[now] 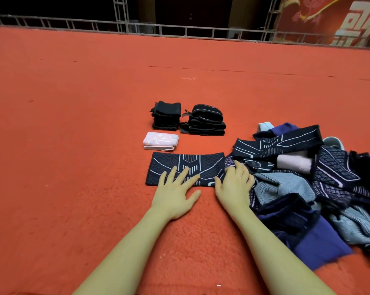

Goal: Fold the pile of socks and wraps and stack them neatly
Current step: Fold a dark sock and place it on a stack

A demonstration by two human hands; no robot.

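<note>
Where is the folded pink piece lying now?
In the head view the folded pink piece lies left of centre on the red carpet, between the plain black stack and the flattened wrap.

Indoor stage or event platform. Indicated by wide red carpet [94,124] underfoot, metal truss [120,15] along the far edge, red banner [329,15] with large white characters, dark hall beyond.

Two hands [175,188], two black stacks [167,116], one pink fold [160,141], perhaps a dozen unsorted pieces [307,177]

Flat wrap [185,168] left of pile [307,177]
</note>
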